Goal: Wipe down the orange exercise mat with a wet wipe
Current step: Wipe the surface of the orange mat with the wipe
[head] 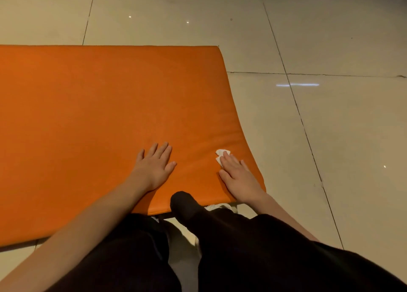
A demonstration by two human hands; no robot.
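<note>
Right hand (236,173): your flat, straight fingers press the wet wipe (221,156) onto the orange exercise mat (99,98) near its right edge; the mat's unwiped length extends leftward. Left hand (154,164) rests open, bracing the mat.

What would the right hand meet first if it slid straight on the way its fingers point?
Nothing, it seems: past the wet wipe under the right hand lies only bare orange mat to its far edge.
</note>
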